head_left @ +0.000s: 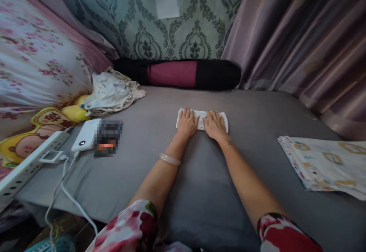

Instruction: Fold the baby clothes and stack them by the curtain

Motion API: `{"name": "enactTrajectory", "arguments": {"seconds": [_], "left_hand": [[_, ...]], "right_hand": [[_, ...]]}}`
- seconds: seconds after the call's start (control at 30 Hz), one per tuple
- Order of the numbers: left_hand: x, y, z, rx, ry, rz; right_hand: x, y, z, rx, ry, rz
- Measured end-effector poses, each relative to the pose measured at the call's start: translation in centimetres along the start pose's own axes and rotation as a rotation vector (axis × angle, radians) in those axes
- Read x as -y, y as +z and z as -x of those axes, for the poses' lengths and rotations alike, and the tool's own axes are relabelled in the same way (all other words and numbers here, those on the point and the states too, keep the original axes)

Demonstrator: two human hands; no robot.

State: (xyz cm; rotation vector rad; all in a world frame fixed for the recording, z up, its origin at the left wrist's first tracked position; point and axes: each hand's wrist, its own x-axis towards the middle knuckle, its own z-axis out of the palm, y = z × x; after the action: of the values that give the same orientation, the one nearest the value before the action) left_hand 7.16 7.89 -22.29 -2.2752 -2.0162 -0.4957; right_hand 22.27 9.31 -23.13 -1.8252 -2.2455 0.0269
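A small folded white cloth [201, 122] lies in the middle of the grey-covered surface [148, 130]. My left hand [187, 123] rests flat on its left half, fingers stretched out and pointing away from me. On the right half my right hand [215, 124] lies palm down in the same way, fingers extended. A narrow strip of the cloth shows between the two thumbs and at both ends. The rest of it is hidden under my palms.
A stack of folded printed cloths [328, 164] lies at right. Crumpled cloths [114, 92] are heaped at back left, near a white power bank [87, 134], a blurred dark object [107, 137] and a power strip [34, 164]. A black-and-maroon bag [174, 73] lies along the wall.
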Motion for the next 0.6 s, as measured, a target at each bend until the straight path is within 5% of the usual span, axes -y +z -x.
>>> {"name": "enactTrajectory", "arguments": {"seconds": [0.27, 0.6], "left_hand": [[0.39, 0.89, 0.16, 0.102, -0.029, -0.005], [0.20, 0.68, -0.04, 0.030, 0.008, -0.010]], "right_hand": [[-0.29, 1.00, 0.00, 0.078, 0.016, 0.011], [0.24, 0.45, 0.24, 0.023, 0.010, -0.010]]}}
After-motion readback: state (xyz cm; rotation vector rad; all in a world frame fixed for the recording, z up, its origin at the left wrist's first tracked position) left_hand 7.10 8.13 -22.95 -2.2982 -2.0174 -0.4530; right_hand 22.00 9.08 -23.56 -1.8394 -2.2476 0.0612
